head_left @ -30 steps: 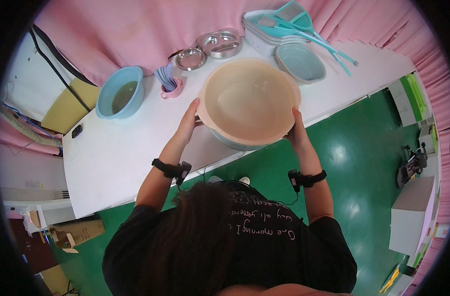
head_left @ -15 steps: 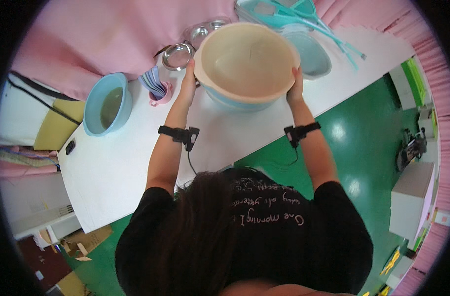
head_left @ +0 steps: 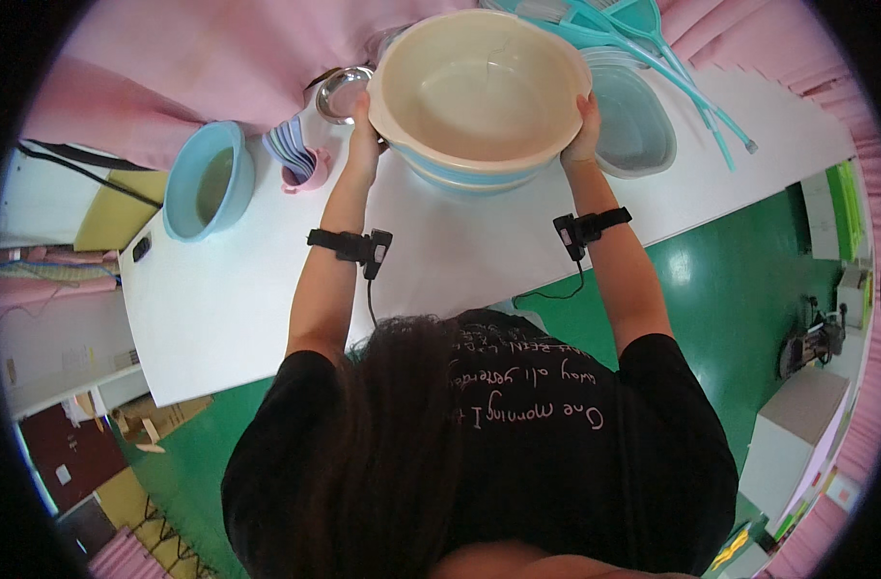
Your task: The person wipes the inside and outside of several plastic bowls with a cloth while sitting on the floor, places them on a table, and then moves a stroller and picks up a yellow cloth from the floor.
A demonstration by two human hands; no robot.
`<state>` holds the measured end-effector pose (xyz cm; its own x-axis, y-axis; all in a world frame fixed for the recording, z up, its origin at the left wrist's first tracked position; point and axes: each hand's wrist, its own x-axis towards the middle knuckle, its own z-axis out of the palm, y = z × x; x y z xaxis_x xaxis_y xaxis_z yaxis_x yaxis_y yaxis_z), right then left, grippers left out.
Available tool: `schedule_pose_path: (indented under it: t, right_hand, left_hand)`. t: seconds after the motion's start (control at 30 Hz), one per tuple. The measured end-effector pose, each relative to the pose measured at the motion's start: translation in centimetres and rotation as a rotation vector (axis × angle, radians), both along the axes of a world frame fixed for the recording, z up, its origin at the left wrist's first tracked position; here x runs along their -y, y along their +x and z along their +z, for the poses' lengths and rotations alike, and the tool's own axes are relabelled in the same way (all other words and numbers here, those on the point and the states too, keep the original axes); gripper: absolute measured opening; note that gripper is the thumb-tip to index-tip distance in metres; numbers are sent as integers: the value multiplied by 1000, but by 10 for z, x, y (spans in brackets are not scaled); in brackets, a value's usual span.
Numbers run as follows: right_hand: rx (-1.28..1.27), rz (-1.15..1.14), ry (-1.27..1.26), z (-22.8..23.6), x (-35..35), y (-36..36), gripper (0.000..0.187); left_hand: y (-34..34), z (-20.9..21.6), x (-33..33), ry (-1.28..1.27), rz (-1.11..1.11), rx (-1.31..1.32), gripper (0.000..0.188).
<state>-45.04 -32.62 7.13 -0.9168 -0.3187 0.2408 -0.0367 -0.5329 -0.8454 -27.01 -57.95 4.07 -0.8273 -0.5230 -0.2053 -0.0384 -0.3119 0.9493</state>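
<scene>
My left hand (head_left: pixel 363 140) grips the left rim of a large cream basin (head_left: pixel 479 156), fingers curled under it. On the opposite side my right hand (head_left: pixel 582 135) clasps the same rim, thumb uppermost. The basin sits inside a blue one (head_left: pixel 479 183), whose side shows below, and both are over the far part of the white table (head_left: pixel 266 289). Nothing shows in the cream basin except a thin mark on its far wall. Whether the stack touches the table cannot be seen. Just past my left hand lies a shiny metal bowl (head_left: pixel 342 94), partly covered by the basin.
To the left are a pink mug (head_left: pixel 310 181) with several pastel handles standing in it and a light blue basin (head_left: pixel 184 198). A translucent container (head_left: pixel 635 135) stands right of the stack, under teal long-handled tools (head_left: pixel 691 87). A pink curtain (head_left: pixel 199 58) hangs behind.
The cream and blue basins, with both my hands on them, have shifted farther away and hide more of the metal bowls. The view has turned slightly, showing more of the right side.
</scene>
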Motion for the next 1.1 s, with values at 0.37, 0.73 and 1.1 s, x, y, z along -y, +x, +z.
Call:
schedule_pose_path:
  t: [0.37,0.73,1.1]
  right_hand:
    - [-162,18,92,-27,49,59,60]
    - [-261,30,183,-57,66,106,57]
    - [-157,104,204,-61,54,126,65]
  left_hand:
    - [61,-41,43,60,3,-46,89]
    - [162,-142,117,-122,522,-297,60]
    - [199,-193,185,-984,674,191,106]
